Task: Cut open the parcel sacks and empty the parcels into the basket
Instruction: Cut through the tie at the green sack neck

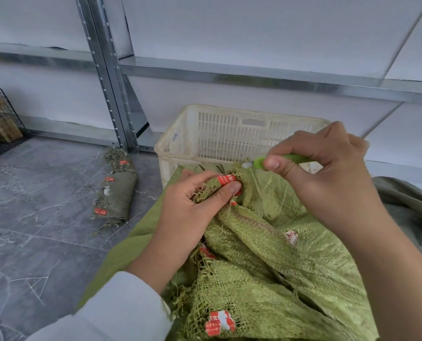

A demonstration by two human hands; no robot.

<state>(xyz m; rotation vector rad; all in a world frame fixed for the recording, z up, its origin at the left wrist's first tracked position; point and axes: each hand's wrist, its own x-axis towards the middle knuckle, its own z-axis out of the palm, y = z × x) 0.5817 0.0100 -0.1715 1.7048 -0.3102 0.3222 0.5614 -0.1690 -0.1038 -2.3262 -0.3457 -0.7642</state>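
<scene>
Two hands [192,200] [328,168] grip sack [266,254]; red labels [226,179] illegible.

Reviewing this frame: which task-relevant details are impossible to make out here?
- Head view: the green cutter tip is too small to tell whether it touches the sack.
- Parcels inside the sack: hidden by its weave.
- Basket floor: blocked by the sack and right hand.
- Tape print under the left hand: too small.

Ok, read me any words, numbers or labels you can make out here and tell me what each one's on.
None can be read.
Red-and-white tape on the green sack: print too blurred.
Red tape pinched by the left hand: blurred.
Red tags on the folded sacks: too small.
</scene>
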